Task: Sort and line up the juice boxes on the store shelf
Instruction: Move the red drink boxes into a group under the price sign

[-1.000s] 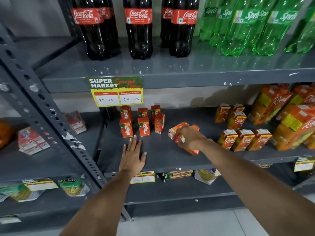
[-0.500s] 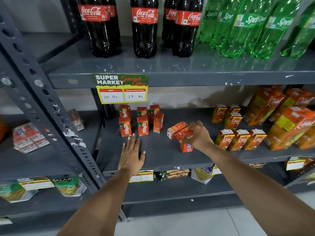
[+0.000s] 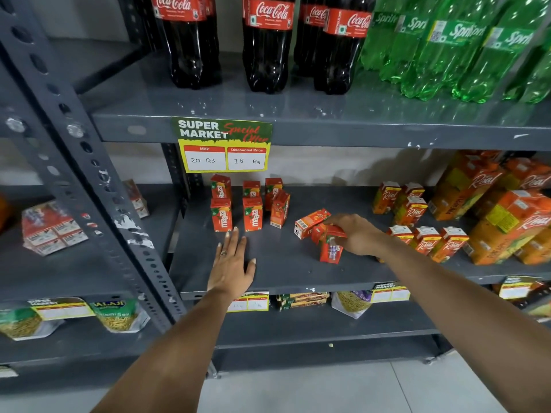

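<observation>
Several small red Maaza juice boxes (image 3: 222,214) stand in rows at the back left of the grey middle shelf (image 3: 283,269). My left hand (image 3: 231,263) lies flat and open on the shelf just in front of them. My right hand (image 3: 354,234) grips a red juice box (image 3: 329,248) standing upright on the shelf. Another small box (image 3: 310,222) lies on its side just behind and left of it. Small orange Real juice boxes (image 3: 426,239) stand to the right of my right hand.
Large orange Real cartons (image 3: 507,222) crowd the right end. Coca-Cola (image 3: 265,43) and Sprite bottles (image 3: 447,46) fill the shelf above, with a price sign (image 3: 223,144) on its edge. Snack packets (image 3: 119,314) lie below, and a slanted steel post (image 3: 89,174) runs down the left.
My right hand has turned the box it holds from tilted to upright and set it on the shelf. The left hand has stayed flat in place.
</observation>
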A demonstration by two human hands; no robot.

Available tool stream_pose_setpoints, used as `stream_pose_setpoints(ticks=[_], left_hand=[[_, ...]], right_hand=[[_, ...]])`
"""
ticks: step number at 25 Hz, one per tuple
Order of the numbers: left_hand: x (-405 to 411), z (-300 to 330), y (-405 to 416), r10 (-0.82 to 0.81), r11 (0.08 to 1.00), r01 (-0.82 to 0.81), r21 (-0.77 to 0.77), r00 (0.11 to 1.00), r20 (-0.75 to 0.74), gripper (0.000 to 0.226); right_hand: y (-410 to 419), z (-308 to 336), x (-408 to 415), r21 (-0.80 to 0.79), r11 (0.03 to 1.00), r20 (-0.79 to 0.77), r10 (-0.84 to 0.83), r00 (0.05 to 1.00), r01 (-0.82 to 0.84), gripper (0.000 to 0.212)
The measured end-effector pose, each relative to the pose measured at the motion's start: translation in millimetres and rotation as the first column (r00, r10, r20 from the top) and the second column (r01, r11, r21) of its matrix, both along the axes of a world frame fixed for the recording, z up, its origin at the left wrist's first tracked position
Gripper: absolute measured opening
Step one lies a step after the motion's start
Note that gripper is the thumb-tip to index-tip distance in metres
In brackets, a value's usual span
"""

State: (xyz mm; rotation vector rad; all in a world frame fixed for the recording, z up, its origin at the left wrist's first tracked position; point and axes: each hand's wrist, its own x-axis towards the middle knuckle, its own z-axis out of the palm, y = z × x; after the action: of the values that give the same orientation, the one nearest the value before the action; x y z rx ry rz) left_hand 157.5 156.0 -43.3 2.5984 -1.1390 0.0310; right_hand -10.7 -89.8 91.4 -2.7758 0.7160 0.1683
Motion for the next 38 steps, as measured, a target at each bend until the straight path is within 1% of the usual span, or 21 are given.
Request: stream_pose_setpoints(ticks=[2, 5, 7, 9, 10, 12, 13, 14, 18, 20, 22, 25, 26, 29, 30, 36, 38], left_hand=[[-0.2, 0.1, -0.2, 0.000, 1.000, 0.000, -0.002, 1.000, -0.008, 0.066], [-0.4, -0.6, -0.5, 0.000, 1.000, 0.000, 0.005, 1.000, -0.003, 0.067], [-0.2, -1.5, -0.2, 0.002, 1.000, -0.002, 0.004, 1.000, 0.003, 0.068], [0.9, -2.1, -0.4, 0.005, 1.000, -0.005, 0.000, 1.000, 0.002, 0.068], [1.1, -2.4, -0.6, 0.003, 1.000, -0.003, 0.002, 1.000, 0.000, 0.068], [0.8, -3.0, -1.2, 0.002, 1.000, -0.002, 0.003, 1.000, 0.003, 0.068], [0.8, -2.9, -1.4, 0.002, 1.000, -0.002, 0.002, 1.000, 0.001, 0.068], [0.8, -2.9, -1.4, 0.002, 1.000, -0.002, 0.003, 1.000, -0.002, 0.068], [0.9, -3.3, -0.7, 0.003, 1.000, -0.003, 0.001, 1.000, -0.006, 0.068], [0.7, -2.5, -0.9, 0.002, 1.000, -0.002, -0.005, 1.000, -0.012, 0.068], [0.2, -1.8, -1.2, 0.000, 1.000, 0.000, -0.009, 1.000, -0.016, 0.068], [0.4, -2.0, -0.4, -0.002, 1.000, 0.002, -0.008, 1.000, -0.005, 0.068], [0.3, -2.0, 0.2, -0.004, 1.000, 0.004, -0.009, 1.000, -0.004, 0.068], [-0.5, -1.6, 0.2, -0.005, 1.000, 0.004, -0.015, 1.000, -0.012, 0.068], [-0.5, -1.5, -0.2, -0.005, 1.000, 0.005, -0.016, 1.000, -0.015, 0.068], [2.0, -5.9, -0.7, -0.006, 1.000, 0.006, -0.023, 1.000, -0.002, 0.068], [1.5, -6.4, -1.1, -0.006, 1.000, 0.006, -0.025, 1.000, -0.003, 0.069]], right_hand=[[0.1, -0.2, 1.4, -0.024, 0.998, -0.002, -0.049, 0.999, 0.049, 0.051], [-4.0, -1.1, 2.8, -0.011, 0.998, 0.003, -0.063, 0.998, 0.063, 0.055], [-8.0, 3.3, -0.8, 0.019, 1.000, -0.036, -0.024, 0.999, 0.025, 0.070], [-10.0, 8.7, -3.7, 0.021, 0.995, -0.153, 0.097, 0.983, -0.095, 0.087], [-10.5, 9.5, -4.1, 0.005, 0.987, -0.194, 0.160, 0.968, -0.162, 0.086], [-11.4, 9.0, -1.5, -0.047, 0.969, -0.210, 0.226, 0.951, -0.241, 0.066], [-11.6, 9.5, 0.0, -0.065, 0.966, -0.205, 0.231, 0.951, -0.249, 0.059], [-12.2, 10.5, 1.2, -0.073, 0.969, -0.203, 0.216, 0.955, -0.235, 0.056], [-13.6, 10.6, 0.6, -0.053, 0.992, -0.191, 0.100, 0.977, -0.112, 0.051], [-13.1, 7.2, 1.6, -0.088, 0.993, -0.197, 0.055, 0.979, -0.073, 0.052], [-13.0, 6.4, 0.9, -0.112, 0.992, -0.199, 0.026, 0.980, -0.049, 0.060], [-13.1, 10.3, -2.6, -0.045, 0.995, -0.200, 0.080, 0.977, -0.090, 0.083], [-12.8, 11.1, -2.6, -0.028, 0.993, -0.200, 0.110, 0.974, -0.118, 0.082], [-14.5, 10.1, 0.9, -0.045, 0.985, -0.145, 0.157, 0.977, -0.165, 0.053], [-14.4, 10.1, 1.3, -0.047, 0.986, -0.138, 0.150, 0.979, -0.158, 0.049], [-12.4, 11.6, 1.9, -0.023, 0.991, -0.154, 0.124, 0.980, -0.130, 0.048], [-14.8, 14.0, 1.9, 0.002, 0.992, -0.173, 0.127, 0.977, -0.129, 0.052]])
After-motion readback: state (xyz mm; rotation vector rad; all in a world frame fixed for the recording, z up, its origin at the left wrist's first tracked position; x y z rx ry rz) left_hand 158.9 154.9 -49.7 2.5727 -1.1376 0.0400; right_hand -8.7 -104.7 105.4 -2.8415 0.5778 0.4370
